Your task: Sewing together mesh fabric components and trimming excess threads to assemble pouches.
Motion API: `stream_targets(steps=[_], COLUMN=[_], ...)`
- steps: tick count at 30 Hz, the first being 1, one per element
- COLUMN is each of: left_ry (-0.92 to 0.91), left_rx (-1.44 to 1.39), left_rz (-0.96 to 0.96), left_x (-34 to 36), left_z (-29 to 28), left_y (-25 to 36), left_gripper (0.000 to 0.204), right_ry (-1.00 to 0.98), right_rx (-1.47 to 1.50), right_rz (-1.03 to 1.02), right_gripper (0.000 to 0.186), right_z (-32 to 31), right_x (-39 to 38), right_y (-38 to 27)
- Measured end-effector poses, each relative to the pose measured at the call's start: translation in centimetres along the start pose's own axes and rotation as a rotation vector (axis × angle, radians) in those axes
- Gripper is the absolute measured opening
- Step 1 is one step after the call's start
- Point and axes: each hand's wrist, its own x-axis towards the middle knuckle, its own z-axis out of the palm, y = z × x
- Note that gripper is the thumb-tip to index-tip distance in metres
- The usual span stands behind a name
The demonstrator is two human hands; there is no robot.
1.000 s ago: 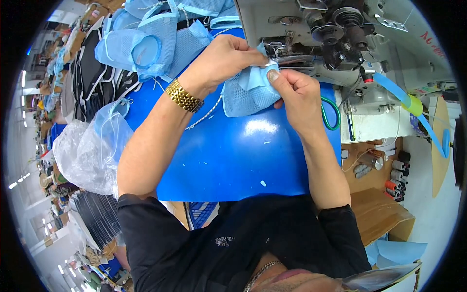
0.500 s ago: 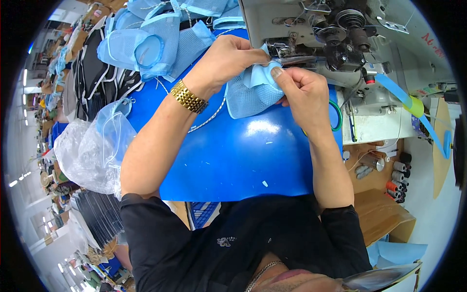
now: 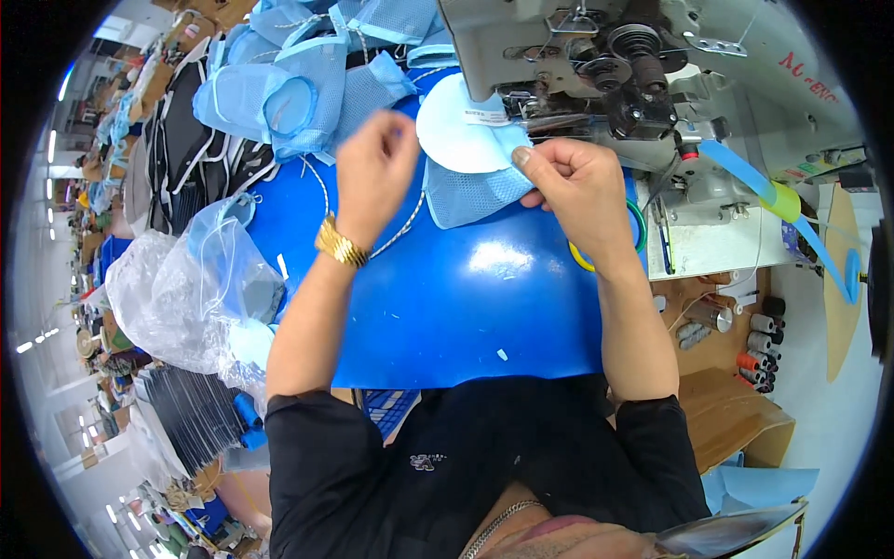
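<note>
Head view: light-blue mesh cloth (image 3: 467,199) under pale disc (image 3: 455,133), pinched by right hand (image 3: 581,191), left hand (image 3: 373,173) free.

- Overall: bright, cool white light, mostly even.
- Lamps (image 3: 64,84): burnt-out white streaks near left rim.
- Table (image 3: 419,326): strong glare patch, right of centre.
- Watch (image 3: 340,244): small bright glints.
- Disc (image 3: 452,130): very pale, little surface detail.
- Shirt (image 3: 503,419): dark, folds hard to read.
- Left hand (image 3: 374,177): blurred, fingers worst; right hand (image 3: 573,182) sharper.
- Fisheye: straight edges bowed, corners black; far-left background small, soft.
</note>
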Motion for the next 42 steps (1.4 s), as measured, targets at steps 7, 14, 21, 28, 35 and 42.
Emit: stream_targets(steps=[7,14,21,28,35,42], left_ry=[-0.021,-0.069,-0.191,-0.161,-0.244,-0.24], left_rx=[0.119,0.3,0.355,0.116,0.582,0.66], left_rz=[0.448,0.749,0.914,0.971,0.576,0.827], left_x=[-4.9,-2.0,-3.5,-4.5,-2.0,-1.1], left_z=[1.4,1.1,-1.0,0.0,-0.7,-1.1], left_y=[1.2,4.8,6.3,8.4,9.9,8.2], left_gripper=[0.023,0.04,0.01,0.019,0.04,0.041], right_ry=[-0.029,-0.024,0.024,0.022,-0.055,-0.136], right_rx=[-0.005,-0.018,-0.419,-0.343,-0.242,-0.265], right_rz=[-0.065,-0.109,-0.138,-0.128,-0.172,-0.157], right_gripper=[0.023,0.019,0.017,0.012,0.011,0.015], right_z=[-0.2,-0.2,0.1,0.6,0.1,-0.4], right_x=[0.2,0.3,-0.7,-2.6,-2.5,-2.3], right_y=[0.7,0.8,0.5,1.5,1.7,1.1])
